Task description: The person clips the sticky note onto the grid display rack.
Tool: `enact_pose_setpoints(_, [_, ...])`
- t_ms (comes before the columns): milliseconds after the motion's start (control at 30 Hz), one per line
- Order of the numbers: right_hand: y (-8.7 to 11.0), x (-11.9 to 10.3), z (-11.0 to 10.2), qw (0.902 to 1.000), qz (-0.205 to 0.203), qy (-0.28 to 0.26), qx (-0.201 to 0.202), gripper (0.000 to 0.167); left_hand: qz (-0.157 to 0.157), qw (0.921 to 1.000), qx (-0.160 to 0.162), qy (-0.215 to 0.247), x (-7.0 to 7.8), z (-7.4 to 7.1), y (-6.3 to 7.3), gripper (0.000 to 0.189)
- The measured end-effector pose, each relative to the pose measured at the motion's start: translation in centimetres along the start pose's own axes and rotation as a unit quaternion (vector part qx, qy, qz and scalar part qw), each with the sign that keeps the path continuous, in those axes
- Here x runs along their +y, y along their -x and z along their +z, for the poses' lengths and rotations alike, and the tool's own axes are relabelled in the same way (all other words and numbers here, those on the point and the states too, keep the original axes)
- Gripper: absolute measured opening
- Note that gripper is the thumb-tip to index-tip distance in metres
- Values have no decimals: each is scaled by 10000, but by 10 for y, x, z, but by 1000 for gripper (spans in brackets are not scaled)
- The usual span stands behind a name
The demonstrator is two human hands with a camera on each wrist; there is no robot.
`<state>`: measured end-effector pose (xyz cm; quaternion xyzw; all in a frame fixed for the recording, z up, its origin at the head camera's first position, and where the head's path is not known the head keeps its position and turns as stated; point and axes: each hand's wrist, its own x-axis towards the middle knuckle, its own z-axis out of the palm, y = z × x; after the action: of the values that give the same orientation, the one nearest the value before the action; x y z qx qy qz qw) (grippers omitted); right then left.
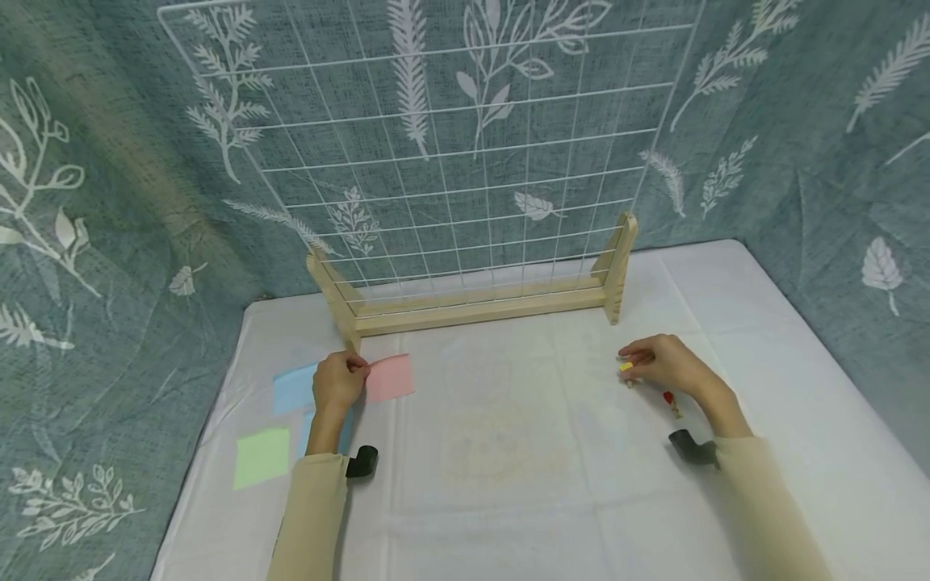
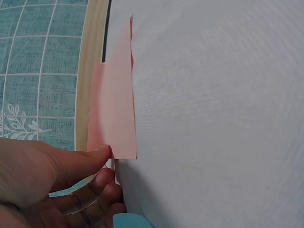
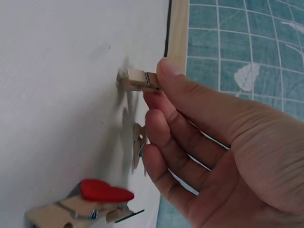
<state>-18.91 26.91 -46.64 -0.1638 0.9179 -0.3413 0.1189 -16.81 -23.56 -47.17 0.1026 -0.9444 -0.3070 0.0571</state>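
My left hand pinches a pink paper note at one edge between thumb and fingers; in the left wrist view the note stands partly raised from the white cloth. On the right, my right hand holds a small wooden clothespin between thumb and index finger, and yellow shows at those fingers in the head view. Below this hand a clothespin with a red heart lies on the cloth. Another wooden clothespin is close to the curled fingers.
A white wire grid rises at the back on a wooden stand. Left of and beneath my left arm lie a light blue note, a second blue note and a green note. Patterned curtains surround the table.
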Motion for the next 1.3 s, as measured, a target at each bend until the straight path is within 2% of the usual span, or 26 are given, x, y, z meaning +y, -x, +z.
enact_pose_setpoints(300, [-3,-8,1,9997,-144,0,212,20,-42,9994,-135,325,1,-1,1,15])
enact_pose_setpoints(433, [-6,-10,2,9987,-358,-26,351,21,164,9969,-124,762,3,1,0,14])
enact_pose_setpoints(567, [-9,-14,3,9973,-540,-16,505,21,445,9905,-3,1300,6,4,-2,11])
enact_pose_setpoints(733, [-15,-19,6,9957,-657,23,654,21,550,9841,216,1675,13,4,-3,10])
enact_pose_setpoints(1033, [-25,-32,13,9931,-894,-56,762,18,407,9684,131,2457,25,-2,-6,12])
enact_pose_setpoints(1200, [-33,-40,17,9918,-994,-62,795,19,314,9526,207,3019,27,-3,-7,14])
enact_pose_setpoints(1300, [-37,-45,20,9909,-1075,-66,813,19,259,9464,203,3213,28,-4,-6,16])
